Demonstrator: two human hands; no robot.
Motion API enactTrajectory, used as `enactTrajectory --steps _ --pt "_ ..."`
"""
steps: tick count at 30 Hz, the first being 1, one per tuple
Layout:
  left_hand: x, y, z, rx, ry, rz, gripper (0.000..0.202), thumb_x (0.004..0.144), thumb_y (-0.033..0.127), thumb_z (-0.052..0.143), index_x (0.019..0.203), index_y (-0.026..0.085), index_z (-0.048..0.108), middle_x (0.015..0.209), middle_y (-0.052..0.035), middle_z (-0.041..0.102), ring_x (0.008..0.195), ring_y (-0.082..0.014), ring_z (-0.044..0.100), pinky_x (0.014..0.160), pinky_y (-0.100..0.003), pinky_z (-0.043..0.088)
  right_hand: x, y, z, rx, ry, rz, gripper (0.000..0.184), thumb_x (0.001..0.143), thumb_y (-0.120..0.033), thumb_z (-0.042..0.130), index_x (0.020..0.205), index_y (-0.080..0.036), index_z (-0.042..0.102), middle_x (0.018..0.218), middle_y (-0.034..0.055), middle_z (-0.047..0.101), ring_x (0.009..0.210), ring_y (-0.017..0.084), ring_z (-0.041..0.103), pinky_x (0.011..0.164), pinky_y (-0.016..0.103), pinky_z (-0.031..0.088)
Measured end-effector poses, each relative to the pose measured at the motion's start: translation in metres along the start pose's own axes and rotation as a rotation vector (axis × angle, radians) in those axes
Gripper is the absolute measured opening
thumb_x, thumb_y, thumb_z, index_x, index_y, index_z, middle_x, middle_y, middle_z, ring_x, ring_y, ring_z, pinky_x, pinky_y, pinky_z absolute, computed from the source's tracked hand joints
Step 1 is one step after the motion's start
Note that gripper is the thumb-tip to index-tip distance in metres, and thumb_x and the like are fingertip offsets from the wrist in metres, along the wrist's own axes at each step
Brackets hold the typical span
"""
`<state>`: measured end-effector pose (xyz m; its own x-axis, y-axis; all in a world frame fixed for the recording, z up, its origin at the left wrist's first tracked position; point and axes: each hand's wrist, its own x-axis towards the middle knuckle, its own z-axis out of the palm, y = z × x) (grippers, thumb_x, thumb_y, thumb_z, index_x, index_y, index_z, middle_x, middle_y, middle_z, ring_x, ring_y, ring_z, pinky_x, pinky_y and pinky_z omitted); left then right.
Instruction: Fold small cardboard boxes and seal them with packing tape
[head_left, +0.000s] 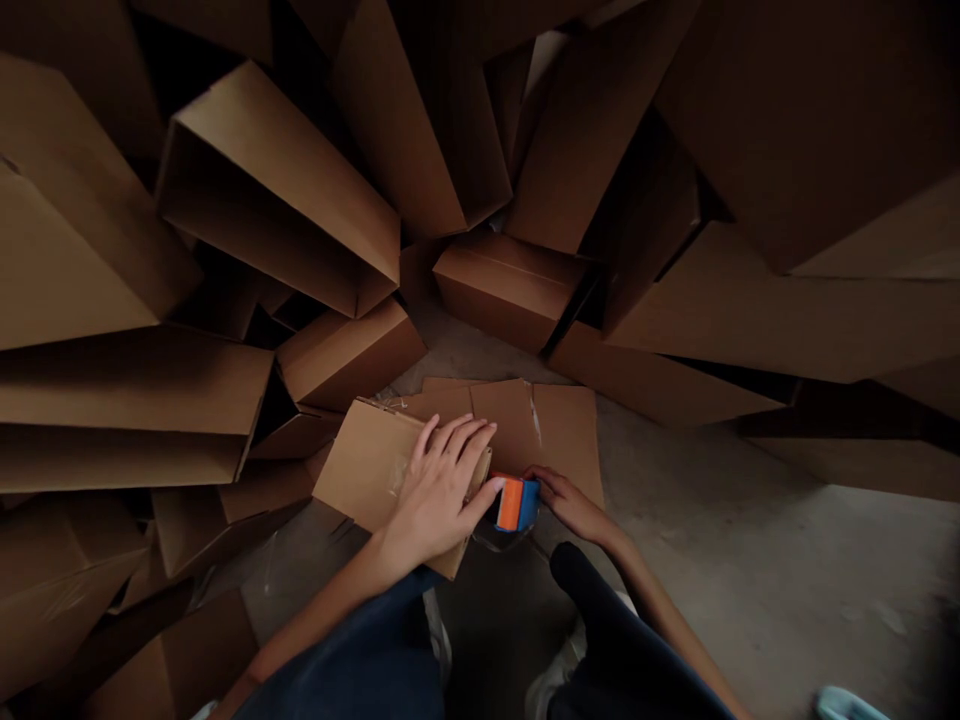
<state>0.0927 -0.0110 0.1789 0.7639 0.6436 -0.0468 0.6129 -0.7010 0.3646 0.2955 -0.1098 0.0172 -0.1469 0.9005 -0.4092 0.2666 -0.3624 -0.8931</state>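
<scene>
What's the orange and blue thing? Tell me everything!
It looks like a packing tape dispenser, plastic by its look, with an orange face and blue edges. A dark loop, hard to make out, shows below it. The right hand holds its blue side, and the left hand's thumb reaches its top, beside a flattened cardboard box.

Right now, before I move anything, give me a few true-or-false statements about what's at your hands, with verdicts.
1. The left hand lies on a cardboard box. True.
2. The right hand is well away from the orange-and-blue tape dispenser. False: its fingers touch it.
3. The floor is carpeted. False: it looks like bare concrete.
4. Large cardboard boxes lie heaped beyond the hands. True.
</scene>
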Motion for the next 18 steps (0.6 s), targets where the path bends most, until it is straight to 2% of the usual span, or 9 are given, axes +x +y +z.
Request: enactTrajectory --steps 4,7,10,12,15,18 --pt "0.000 -0.001 0.000 -0.003 0.006 -0.007 0.045 0.102 0.037 0.036 0.144 0.022 0.041 0.142 -0.0063 0.054 0.137 -0.0222 0.041 0.121 -0.048 0.019 -0.004 -0.002 -0.008 -0.023 0.013 -0.038 0.036 0.074 -0.018 0.045 0.105 -0.020 0.063 0.114 0.0088 0.068 0.113 0.024 0.059 0.106 0.044 0.040" --pt "0.000 -0.001 0.001 0.004 0.013 -0.004 0.043 0.103 0.034 0.034 0.144 0.022 0.041 0.142 -0.0052 0.054 0.137 -0.0215 0.041 0.121 -0.048 0.020 -0.007 -0.009 -0.013 -0.046 0.082 -0.036 0.040 0.074 -0.018 0.046 0.111 -0.021 0.062 0.122 0.0091 0.065 0.121 0.026 0.055 0.111 0.048 0.034" --pt "0.000 -0.001 0.002 0.007 0.019 -0.006 0.043 0.103 0.035 0.035 0.143 0.022 0.042 0.142 -0.0049 0.054 0.137 -0.0215 0.042 0.120 -0.049 0.021 -0.014 -0.028 -0.016 -0.047 0.133 -0.037 0.032 0.088 -0.030 0.044 0.114 -0.022 0.060 0.125 0.0089 0.063 0.123 0.025 0.054 0.111 0.048 0.034" --pt "0.000 -0.001 0.002 0.002 0.013 -0.011 0.042 0.102 0.036 0.037 0.142 0.021 0.042 0.142 -0.0052 0.054 0.136 -0.0212 0.042 0.120 -0.049 0.020 -0.018 -0.045 -0.016 -0.017 0.125 -0.038 0.034 0.094 -0.043 0.042 0.117 -0.024 0.059 0.127 0.0082 0.062 0.124 0.024 0.054 0.111 0.045 0.035" --pt "0.000 0.000 0.002 -0.007 0.005 -0.016 0.043 0.102 0.036 0.038 0.142 0.021 0.042 0.143 -0.0055 0.053 0.137 -0.0208 0.041 0.121 -0.048 0.019 -0.022 -0.067 -0.010 0.015 0.075 -0.030 0.043 0.091 -0.055 0.050 0.121 -0.025 0.056 0.132 0.0077 0.059 0.126 0.025 0.052 0.111 0.045 0.034" --pt "0.000 0.000 0.002 -0.012 0.008 -0.016 0.043 0.102 0.036 0.038 0.142 0.021 0.042 0.143 -0.0058 0.053 0.137 -0.0211 0.041 0.121 -0.048 0.019 -0.021 -0.077 0.001 -0.002 0.045 -0.027 0.056 0.083 -0.060 0.061 0.126 -0.024 0.052 0.132 0.0101 0.059 0.124 0.027 0.054 0.108 0.045 0.038"
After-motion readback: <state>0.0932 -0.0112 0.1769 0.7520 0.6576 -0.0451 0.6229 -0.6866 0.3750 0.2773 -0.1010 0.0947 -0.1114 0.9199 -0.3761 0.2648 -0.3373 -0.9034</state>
